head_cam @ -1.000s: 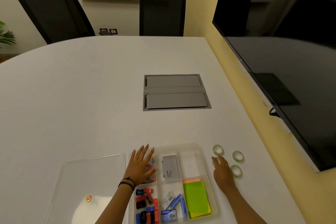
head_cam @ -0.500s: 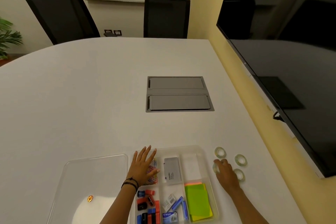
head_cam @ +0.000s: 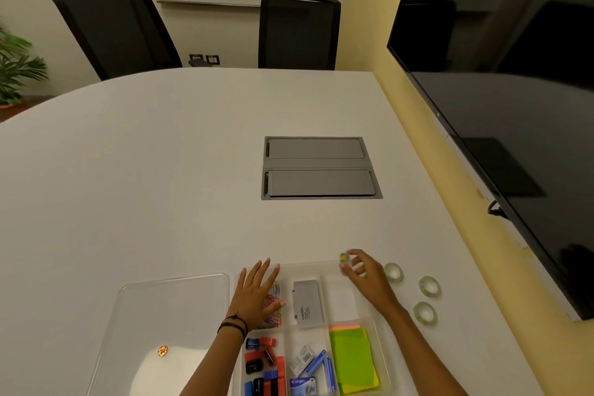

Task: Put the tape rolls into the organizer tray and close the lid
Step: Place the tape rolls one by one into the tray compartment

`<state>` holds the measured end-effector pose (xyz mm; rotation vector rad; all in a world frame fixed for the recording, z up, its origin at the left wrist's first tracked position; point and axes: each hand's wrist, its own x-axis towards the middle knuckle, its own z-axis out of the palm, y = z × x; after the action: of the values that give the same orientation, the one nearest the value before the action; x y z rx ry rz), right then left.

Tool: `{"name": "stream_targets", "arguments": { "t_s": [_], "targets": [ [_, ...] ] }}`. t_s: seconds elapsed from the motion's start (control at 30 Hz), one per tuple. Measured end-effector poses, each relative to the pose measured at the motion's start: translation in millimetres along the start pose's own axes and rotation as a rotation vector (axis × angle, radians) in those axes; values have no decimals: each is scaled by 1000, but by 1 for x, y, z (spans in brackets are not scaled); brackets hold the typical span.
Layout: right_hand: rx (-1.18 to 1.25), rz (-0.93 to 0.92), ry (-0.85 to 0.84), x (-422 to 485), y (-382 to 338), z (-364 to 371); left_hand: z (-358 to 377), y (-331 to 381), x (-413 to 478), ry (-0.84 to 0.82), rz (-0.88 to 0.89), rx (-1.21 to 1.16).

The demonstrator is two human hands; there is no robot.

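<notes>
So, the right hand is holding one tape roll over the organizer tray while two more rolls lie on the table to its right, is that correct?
Not quite: three tape rolls lie on the table to the right of the organizer tray, not two, as the head view shows. The rest stands: the right hand holds a fourth roll in its fingers over the tray.

white table, wall screen, potted plant

Table bears tray, lid (clear); three rolls.
</notes>
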<state>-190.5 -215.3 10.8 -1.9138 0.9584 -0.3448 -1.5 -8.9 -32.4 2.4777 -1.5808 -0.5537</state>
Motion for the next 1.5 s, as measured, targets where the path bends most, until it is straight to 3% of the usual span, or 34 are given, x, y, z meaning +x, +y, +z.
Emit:
{"name": "stream_targets", "arguments": {
  "t_s": [0.07, 0.3, 0.63, 0.97, 1.1, 1.23, 1.33, 1.5],
  "targets": [
    [-63, -5, -124, 0, -1, 9, 0, 0, -1, 34, 8, -6],
    [-548, -10, -290, -4, 9, 35, -12, 8, -7, 42, 33, 39],
    [-729, 52, -280, -10, 12, 58, -19, 14, -11, 29, -46, 136],
    [-641, 14, -123, -9, 13, 56, -16, 9, -12, 110, -68, 67],
    [-408, -88, 77, -5, 12, 39, -12, 7, -11, 121, -16, 15],
    [-220, -174, 144, -3, 17, 14, -8, 4, -9, 112, -13, 22],
    [-204, -110, 169, -10, 34, -2, 0, -2, -8, 175, -2, 40],
    [-330, 88, 38, -24, 61, -11, 6, -6, -6, 213, -2, 64]
  ]
}}
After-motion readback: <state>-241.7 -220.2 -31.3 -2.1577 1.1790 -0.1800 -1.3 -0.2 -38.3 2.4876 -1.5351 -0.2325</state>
